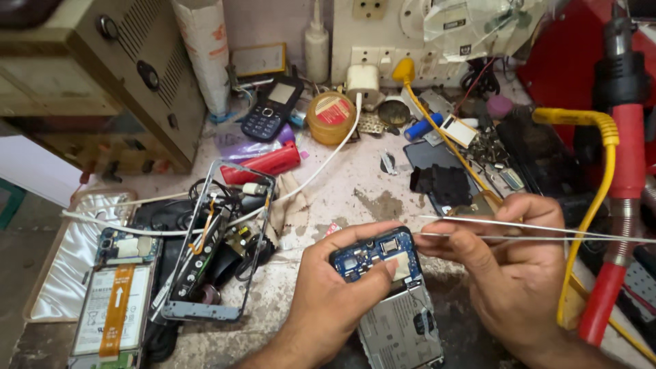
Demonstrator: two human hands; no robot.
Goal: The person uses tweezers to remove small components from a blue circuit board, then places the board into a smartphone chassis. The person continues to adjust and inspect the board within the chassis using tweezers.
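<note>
Left hand (328, 287) around opened phone (383, 273), right hand (512, 266) with tweezers (547, 232).

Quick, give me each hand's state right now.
Left hand: closed on the blue circuit board.
Right hand: closed, pinching metal tweezers.

From where I steer, a keypad phone (272, 108) with a pale grey screen lies at eleven o'clock. A round yellow tin (331, 117), red-labelled, sits at twelve. A white-labelled battery (111, 316), orange-striped, lies at eight.
</note>
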